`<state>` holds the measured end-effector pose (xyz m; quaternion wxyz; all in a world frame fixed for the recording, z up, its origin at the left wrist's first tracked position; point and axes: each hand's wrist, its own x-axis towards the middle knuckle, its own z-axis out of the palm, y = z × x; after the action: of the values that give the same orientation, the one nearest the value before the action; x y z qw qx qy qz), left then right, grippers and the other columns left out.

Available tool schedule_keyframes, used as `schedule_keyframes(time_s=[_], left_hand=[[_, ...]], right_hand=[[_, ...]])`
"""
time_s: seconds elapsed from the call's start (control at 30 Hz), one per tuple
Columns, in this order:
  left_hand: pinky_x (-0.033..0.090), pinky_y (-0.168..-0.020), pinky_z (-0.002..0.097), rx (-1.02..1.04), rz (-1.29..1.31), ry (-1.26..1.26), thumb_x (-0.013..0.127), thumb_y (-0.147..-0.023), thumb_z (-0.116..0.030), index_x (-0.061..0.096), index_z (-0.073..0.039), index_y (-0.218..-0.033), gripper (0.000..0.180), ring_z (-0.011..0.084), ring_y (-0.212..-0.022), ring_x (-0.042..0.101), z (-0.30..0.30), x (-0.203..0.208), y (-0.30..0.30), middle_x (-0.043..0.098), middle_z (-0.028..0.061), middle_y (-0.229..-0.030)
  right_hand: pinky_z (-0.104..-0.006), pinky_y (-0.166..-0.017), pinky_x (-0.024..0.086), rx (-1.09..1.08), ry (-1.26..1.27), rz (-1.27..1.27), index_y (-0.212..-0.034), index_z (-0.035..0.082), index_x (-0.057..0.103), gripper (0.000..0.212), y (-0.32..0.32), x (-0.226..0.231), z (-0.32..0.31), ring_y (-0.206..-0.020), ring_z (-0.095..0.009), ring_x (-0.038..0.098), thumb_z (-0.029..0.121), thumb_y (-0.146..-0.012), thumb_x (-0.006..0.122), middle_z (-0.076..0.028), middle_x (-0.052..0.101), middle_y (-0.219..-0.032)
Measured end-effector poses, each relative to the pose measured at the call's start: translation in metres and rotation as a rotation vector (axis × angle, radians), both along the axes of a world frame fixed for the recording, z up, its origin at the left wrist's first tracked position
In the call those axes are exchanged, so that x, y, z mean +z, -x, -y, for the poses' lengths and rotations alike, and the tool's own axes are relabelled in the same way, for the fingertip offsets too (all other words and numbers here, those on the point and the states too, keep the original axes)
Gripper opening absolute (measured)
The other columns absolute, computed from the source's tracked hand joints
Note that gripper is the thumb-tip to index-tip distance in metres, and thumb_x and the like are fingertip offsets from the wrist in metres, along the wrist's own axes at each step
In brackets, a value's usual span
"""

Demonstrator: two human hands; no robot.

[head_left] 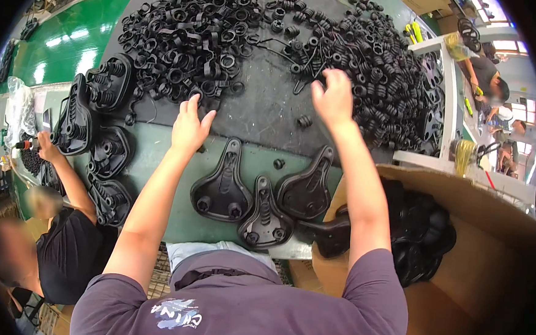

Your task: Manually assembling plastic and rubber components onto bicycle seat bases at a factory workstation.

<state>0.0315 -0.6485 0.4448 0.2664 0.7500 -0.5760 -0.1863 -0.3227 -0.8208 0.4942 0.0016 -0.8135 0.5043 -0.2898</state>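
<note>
My left hand [191, 126] reaches to the near edge of a heap of black ring-shaped bands [184, 33]. Its thumb is spread from the fingers, and a fingertip meets or nearly meets a ring. Bent but apart, the fingers of my right hand [335, 99] hover at the left side of a heap of ribbed black bushings [383, 82], near some bent black wire pieces [307, 71]; nothing shows in its grip. Three black bicycle saddles lie underside up between my arms: a left one [222, 186], a middle one [265, 219] and a right one [306, 191].
More saddles [112, 149] stand on the left of the table, some with springs fitted. At my right is a cardboard box [478, 242] holding black saddles [420, 232]. A white frame [450, 99] borders the right side. A co-worker [70, 247] sits at the left.
</note>
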Motion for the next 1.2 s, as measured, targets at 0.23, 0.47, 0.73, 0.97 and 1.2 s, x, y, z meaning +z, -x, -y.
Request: schedule_keyframes(time_s=[0.23,0.47,0.73,0.97,1.2], left_hand=[[0.057,-0.088,0.0535,0.086,0.059,-0.114,0.077,-0.095,-0.042,0.058,-0.017,-0.145,0.06,0.0476,-0.102,0.067,0.039,-0.023,0.015,0.057,0.0252,-0.116],[0.058,-0.092,0.0499,0.018,-0.033,0.0,0.08,-0.092,-0.021,0.066,-0.011,-0.13,0.042,0.0441,-0.108,0.068,0.008,-0.027,0.01,0.059,0.0207,-0.129],[0.056,-0.098,0.0503,-0.139,0.151,-0.013,0.08,-0.087,-0.014,0.062,-0.011,-0.135,0.051,0.0432,-0.116,0.063,-0.014,-0.03,-0.005,0.056,0.0205,-0.136],[0.057,-0.094,0.0497,-0.227,0.277,-0.061,0.079,-0.087,-0.015,0.059,-0.008,-0.128,0.046,0.0402,-0.112,0.065,-0.008,-0.017,-0.013,0.062,0.0178,-0.119],[0.055,-0.098,0.0471,-0.132,0.007,0.022,0.078,-0.089,-0.016,0.067,-0.003,-0.124,0.039,0.0427,-0.114,0.066,-0.049,0.002,-0.011,0.067,0.0207,-0.121]], right_hand=[[-0.0535,-0.118,0.042,-0.299,-0.409,-0.308,-0.152,0.003,0.053,0.09,0.003,-0.019,0.165,-0.141,-0.046,0.051,0.062,-0.088,0.075,-0.028,0.057,-0.148],[-0.0554,-0.119,0.038,-0.44,-0.601,-0.554,-0.148,0.015,0.063,0.084,-0.032,-0.001,0.16,-0.145,-0.04,0.048,0.066,-0.081,0.077,-0.018,0.055,-0.152],[-0.053,-0.09,0.056,-0.173,-0.309,-0.469,-0.096,0.006,0.074,0.031,-0.029,-0.001,0.021,-0.102,-0.04,0.072,0.03,-0.077,0.077,-0.018,0.077,-0.097],[-0.0481,-0.098,0.052,0.189,-0.548,-0.379,-0.124,0.007,0.063,0.062,-0.034,0.006,-0.11,-0.111,-0.037,0.065,0.03,-0.075,0.094,-0.014,0.068,-0.113],[-0.0486,-0.102,0.054,0.128,-0.591,-0.578,-0.127,0.008,0.067,0.071,0.011,0.088,-0.12,-0.119,-0.038,0.065,0.029,-0.066,0.098,-0.014,0.07,-0.121]])
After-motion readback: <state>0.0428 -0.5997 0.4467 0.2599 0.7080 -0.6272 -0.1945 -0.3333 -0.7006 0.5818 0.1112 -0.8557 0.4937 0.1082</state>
